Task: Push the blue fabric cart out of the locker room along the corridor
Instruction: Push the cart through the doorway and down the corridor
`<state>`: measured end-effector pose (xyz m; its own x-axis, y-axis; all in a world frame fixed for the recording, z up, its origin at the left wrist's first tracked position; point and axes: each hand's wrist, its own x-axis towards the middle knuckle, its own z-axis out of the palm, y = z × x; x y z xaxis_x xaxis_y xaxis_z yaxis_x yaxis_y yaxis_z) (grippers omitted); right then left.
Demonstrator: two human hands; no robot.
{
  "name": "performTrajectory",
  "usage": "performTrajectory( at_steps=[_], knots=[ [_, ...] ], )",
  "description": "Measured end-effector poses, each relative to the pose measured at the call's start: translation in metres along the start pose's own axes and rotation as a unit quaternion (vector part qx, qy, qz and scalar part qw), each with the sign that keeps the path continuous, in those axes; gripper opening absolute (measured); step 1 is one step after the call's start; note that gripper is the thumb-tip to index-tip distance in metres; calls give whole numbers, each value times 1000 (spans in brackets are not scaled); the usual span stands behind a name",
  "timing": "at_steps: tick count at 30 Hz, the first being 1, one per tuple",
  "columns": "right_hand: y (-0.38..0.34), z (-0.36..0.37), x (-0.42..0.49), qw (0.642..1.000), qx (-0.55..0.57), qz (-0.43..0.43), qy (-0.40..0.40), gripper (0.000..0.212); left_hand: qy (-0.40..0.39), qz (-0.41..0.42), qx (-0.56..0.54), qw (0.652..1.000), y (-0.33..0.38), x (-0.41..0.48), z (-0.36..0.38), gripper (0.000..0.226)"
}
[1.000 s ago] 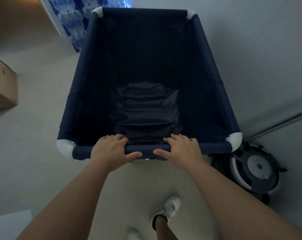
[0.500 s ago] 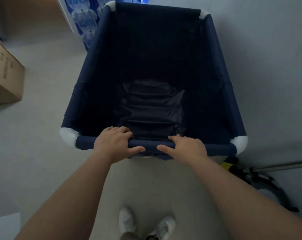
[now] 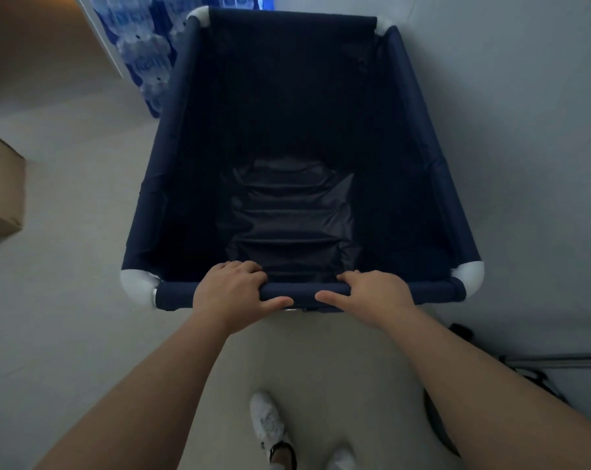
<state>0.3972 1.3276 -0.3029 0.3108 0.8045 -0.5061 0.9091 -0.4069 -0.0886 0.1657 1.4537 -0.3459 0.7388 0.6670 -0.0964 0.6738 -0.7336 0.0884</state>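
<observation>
The blue fabric cart fills the middle of the head view, a deep navy bin with white corner pieces and a dark wrinkled bottom. It holds nothing that I can see. My left hand is wrapped over the near top rail, left of centre. My right hand grips the same rail just to the right, thumbs pointing at each other. Both forearms reach up from the bottom of the frame.
A cardboard box stands on the floor at the left. Stacked packs of water bottles sit beyond the cart's far left corner. A grey wall runs close along the right side. A dark device with a metal pole lies at lower right.
The cart and I have rolled forward. The round device at lower right has slid back toward the frame edge, and the bottle packs are closer. Both hands keep their grip.
</observation>
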Motion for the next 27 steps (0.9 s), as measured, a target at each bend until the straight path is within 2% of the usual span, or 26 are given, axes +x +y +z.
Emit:
performTrajectory(
  at_steps=[11, 19, 27],
  knots=[
    [20, -41, 65, 1000, 2, -11, 6, 89, -29, -9, 14, 999, -9, 73, -9, 98],
    [49, -70, 125, 992, -57, -94, 63, 93, -49, -48, 4, 998, -1, 123, -18, 116],
    [84, -106, 177, 984, -90, -147, 44, 88, -29, -99, 3, 995, 22, 165, -25, 104]
  ],
)
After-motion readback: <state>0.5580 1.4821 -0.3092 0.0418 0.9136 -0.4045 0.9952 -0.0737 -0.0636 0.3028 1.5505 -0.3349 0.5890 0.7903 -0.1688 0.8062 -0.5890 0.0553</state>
